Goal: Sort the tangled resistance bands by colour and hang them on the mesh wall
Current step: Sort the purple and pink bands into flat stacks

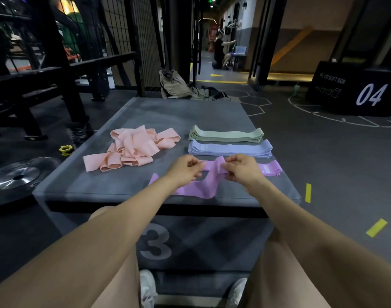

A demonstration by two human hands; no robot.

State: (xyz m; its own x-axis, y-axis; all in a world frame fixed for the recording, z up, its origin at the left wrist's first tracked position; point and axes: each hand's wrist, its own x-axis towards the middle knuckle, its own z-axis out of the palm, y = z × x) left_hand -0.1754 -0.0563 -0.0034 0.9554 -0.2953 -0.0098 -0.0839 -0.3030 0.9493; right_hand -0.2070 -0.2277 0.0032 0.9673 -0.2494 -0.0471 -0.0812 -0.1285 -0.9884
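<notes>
On the grey plyo box [145, 112] lie resistance bands in four colours. A tangled heap of pink bands [132, 147] sits at the left. A neat stack of green bands [225, 135] lies at the far right, with a stack of blue bands [230, 148] just in front of it. A flat pile of purple bands [269, 168] lies nearer me. A loose purple band [199, 187] twists from the box's front edge up between my hands. My left hand [184, 171] and my right hand [242, 168] each pinch this band, close together.
The black mesh wall [132, 36] stands behind the box at the left, beside a dark rack. A weight plate [18, 174] and a yellow collar [65, 150] lie on the floor at the left. Bags [174, 85] sit behind the box. A black box marked 04 [354, 90] stands at the right.
</notes>
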